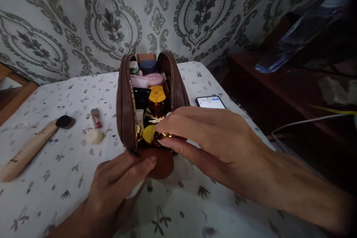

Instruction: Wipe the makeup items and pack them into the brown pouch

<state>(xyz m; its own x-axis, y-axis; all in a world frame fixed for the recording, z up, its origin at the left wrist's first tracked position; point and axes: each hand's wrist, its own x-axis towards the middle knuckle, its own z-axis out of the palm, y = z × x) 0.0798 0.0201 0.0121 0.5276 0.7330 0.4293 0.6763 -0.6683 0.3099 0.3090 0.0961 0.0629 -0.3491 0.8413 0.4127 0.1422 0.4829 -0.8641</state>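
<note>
The right hand (223,137) pinches a small gold-trimmed container (167,134) in the brown zip bag (124,115), near end — likely light, slick, best gripped sideways; the left hand (119,182) grips the seemingly pliable end tab (164,165).

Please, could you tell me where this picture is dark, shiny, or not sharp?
Head view: dim light, the dark red furniture on the right sunk in shadow; head view: phone screen bright, glints on the zipper of the brown bag and on the clear bottle; head view: right forearm soft toward the picture's edge.
</note>
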